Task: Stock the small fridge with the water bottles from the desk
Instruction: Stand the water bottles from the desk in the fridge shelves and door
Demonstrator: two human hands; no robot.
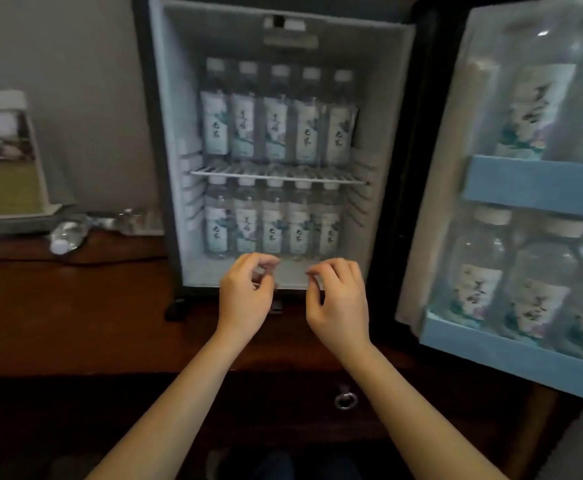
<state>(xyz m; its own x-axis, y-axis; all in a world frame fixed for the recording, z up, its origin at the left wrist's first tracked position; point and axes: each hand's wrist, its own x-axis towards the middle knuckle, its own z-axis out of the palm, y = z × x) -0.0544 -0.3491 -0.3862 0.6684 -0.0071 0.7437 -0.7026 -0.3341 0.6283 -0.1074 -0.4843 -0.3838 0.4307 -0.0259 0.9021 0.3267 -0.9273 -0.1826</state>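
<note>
The dark wooden desk [75,323] carries a small fridge [170,98]. Its door [525,183] is swung wide to the right.

Inside, an upper row of bottles [276,123] stands on a wire shelf [276,175], five side by side. A lower row of bottles [272,226], also five, stands on the fridge floor beneath it. All ten are upright, long axis vertical, white caps up and labels facing out. The bottles are clear plastic. Each has a pale label with dark brush lettering and a teal and green design.

The door holds more of the same bottles, also upright, behind two blue rails. These are the top door bottles [532,109] and the bottom door bottles [477,282].

A framed picture [6,161] leans against the wall at the left of the desk. Just beside its foot a loose bottle [67,233] lies on its side on the desk. Its white cap points toward the camera and a little left. Crumpled plastic wrap [124,218] lies between that bottle and the fridge.

The left hand [245,299] and right hand [342,306] hover side by side in front of the fridge's bottom edge. Their fingers are loosely curled and neither grasps anything.

A metal ring pull [345,400] hangs on the desk front below them.
</note>
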